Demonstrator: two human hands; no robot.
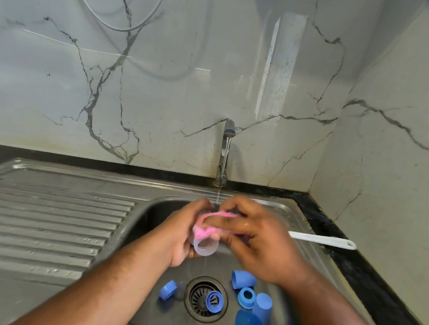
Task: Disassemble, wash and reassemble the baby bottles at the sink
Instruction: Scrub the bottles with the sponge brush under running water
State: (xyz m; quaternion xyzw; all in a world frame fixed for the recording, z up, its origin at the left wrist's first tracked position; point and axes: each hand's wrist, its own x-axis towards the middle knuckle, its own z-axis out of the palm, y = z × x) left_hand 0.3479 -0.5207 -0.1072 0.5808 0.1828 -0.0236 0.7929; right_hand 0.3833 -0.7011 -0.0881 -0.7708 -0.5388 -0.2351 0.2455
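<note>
We hold the clear bottle over the sink, right under the thin water stream from the tap. Our left grip is curled round the bottle's side. Our right grip pinches a pink scrubber against the bottle. The bottle looks light, and we think its thin plastic may bend a bit if we squeeze hard. It is wet, so it is likely slippery. We think the best place to hold it is round the middle, with the fingers well wrapped and the open mouth left free. The scrubber looks soft and squashy. Our own fingers and the scrubber hide much of the bottle. Below our hands, on the sink floor, lie blue caps and a blue ring. Another blue ring sits on the drain strainer. If the bottle slips, it would likely drop onto these parts. A white brush handle lies on the sink's right edge, near our right grip and beside the black table. The ribbed draining board is on the left.
</note>
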